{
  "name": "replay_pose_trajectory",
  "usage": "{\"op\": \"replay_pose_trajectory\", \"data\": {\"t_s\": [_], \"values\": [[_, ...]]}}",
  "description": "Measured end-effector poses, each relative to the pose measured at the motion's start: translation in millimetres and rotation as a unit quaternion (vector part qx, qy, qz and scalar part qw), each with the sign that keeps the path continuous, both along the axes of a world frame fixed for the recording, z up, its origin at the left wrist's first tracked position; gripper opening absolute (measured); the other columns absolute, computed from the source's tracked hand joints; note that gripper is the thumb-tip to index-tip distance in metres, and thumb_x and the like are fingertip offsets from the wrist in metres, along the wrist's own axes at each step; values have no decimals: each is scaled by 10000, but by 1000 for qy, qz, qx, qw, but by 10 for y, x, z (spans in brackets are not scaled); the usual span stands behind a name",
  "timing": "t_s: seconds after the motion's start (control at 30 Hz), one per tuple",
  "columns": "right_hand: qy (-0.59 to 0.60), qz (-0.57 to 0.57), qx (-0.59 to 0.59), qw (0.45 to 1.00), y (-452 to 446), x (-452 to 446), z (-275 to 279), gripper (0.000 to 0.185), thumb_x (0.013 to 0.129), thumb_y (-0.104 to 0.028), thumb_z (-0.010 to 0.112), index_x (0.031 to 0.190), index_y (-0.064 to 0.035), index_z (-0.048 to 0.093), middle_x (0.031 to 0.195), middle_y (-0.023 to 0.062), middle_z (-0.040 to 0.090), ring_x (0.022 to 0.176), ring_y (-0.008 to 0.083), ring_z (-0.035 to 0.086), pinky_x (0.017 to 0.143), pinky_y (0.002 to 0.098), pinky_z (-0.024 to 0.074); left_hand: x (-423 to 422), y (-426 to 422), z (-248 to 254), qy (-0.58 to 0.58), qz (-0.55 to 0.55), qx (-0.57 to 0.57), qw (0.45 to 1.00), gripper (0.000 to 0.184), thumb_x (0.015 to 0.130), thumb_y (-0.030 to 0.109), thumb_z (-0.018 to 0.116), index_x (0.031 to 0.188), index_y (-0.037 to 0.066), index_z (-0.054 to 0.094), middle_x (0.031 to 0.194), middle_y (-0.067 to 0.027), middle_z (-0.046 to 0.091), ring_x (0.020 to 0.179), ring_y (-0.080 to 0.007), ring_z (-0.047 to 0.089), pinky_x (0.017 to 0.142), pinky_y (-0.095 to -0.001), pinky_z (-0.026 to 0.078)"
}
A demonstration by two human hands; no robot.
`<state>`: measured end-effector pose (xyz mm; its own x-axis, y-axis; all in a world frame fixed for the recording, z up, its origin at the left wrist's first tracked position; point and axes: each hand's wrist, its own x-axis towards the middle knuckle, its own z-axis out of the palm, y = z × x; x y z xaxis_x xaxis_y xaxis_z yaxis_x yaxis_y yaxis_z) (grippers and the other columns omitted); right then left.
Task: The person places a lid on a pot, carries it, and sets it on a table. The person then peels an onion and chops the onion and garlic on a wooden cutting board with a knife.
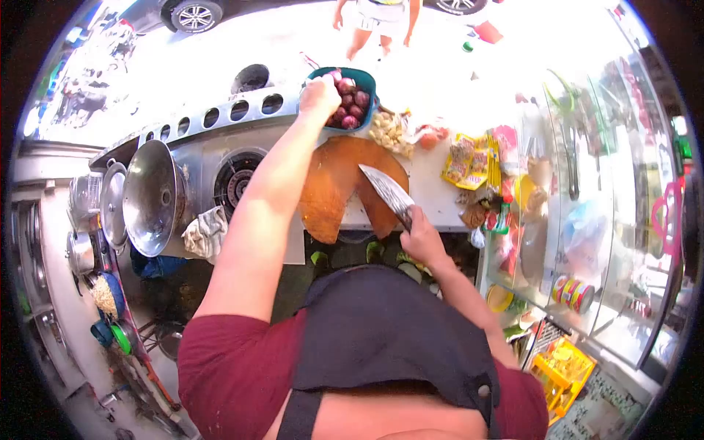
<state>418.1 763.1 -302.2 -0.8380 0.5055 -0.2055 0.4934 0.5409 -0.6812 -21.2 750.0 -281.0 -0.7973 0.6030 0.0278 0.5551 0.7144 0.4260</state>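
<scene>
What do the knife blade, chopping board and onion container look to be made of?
Knife blade: likely steel, grey with a bright, streaked sheen. Chopping board: probably wood, matte-looking, orange-brown with darker patches. Onion container: seemingly plastic, smooth-looking and evenly teal along its rim.

You are in what looks like a small street-side food stall or kitchen: a gas burner [236, 185] and a large wok [144, 196] are to your left, a wooden chopping board [323, 180] and a teal tub [362, 76] of red onions [350, 108] lie ahead, a glass display case [612, 242] lines your right, and a car [196, 16] stands beyond the table [436, 204].
</scene>
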Motion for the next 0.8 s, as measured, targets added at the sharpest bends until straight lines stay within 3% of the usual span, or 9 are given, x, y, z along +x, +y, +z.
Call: {"op": "replay_pose_trajectory", "data": {"t_s": [0.07,0.1,0.2,0.27,0.47,0.57,0.7,0.73,0.8], "values": [[-1,9,4,1000,-35,97,-31,679,844,-74,599,1477,52,389,1360,378,568,1221,551,584,1058,547,495,-37,95,-29,-35,-3,-80,996,499,871,296,727,1273,10,651,1217,-262,724,1186,-405,694,1017,-500,553],[-48,9,-34,998,-25,109,44,730,850,-87,616,1514,67,354,1388,385,553,1273,536,566,1096,531,476,119,75,255,-73,13,-58,996,612,827,339,773,1299,-17,616,1226,-254,719,1190,-405,690,1028,-492,549],[-63,11,-67,996,-44,201,183,725,867,-111,659,1510,53,367,1410,368,549,1288,518,569,1091,509,480,29,308,-218,87,129,99,983,717,841,412,771,1360,-20,531,1258,-276,633,1208,-449,611,1079,-484,495],[-104,5,-87,991,-45,220,251,759,869,-119,672,1540,33,352,1434,350,548,1308,503,569,1101,493,476,-168,387,-314,27,115,67,991,876,743,422,884,1406,-6,502,1277,-269,628,1229,-423,612,1082,-464,504],[-95,21,-77,992,-17,361,89,791,889,-156,717,1560,8,332,1418,352,568,1301,506,576,1096,503,477,-532,566,-621,-77,105,67,989,862,766,345,909,1398,-35,462,1280,-297,672,1150,-411,705,993,-481,570],[-98,32,-73,992,6,321,53,785,897,-170,732,1552,-3,333,1412,360,573,1290,511,583,1094,511,476,-390,414,-111,-117,84,19,989,858,782,327,908,1431,10,444,1314,-256,641,1243,-406,654,1045,-467,554],[-97,68,-38,992,37,322,-26,786,898,-166,741,1548,6,334,1395,358,581,1269,509,596,1082,510,483,-263,316,13,-26,26,69,997,854,735,287,923,1398,7,464,1287,-240,636,1187,-394,658,1071,-443,538],[-98,68,-39,992,52,332,-23,786,898,-166,741,1548,6,334,1395,358,581,1269,509,596,1082,510,483,-288,377,-198,56,44,165,984,647,760,303,880,1256,18,576,1089,-220,695,1083,-371,685,968,-486,552],[-81,72,-41,993,81,266,83,752,904,-174,744,1531,-13,362,1339,346,611,1230,512,615,1055,516,498,-79,228,8,84,22,232,969,586,773,299,860,1218,22,598,1077,-213,697,1067,-369,684,941,-485,549]]}}
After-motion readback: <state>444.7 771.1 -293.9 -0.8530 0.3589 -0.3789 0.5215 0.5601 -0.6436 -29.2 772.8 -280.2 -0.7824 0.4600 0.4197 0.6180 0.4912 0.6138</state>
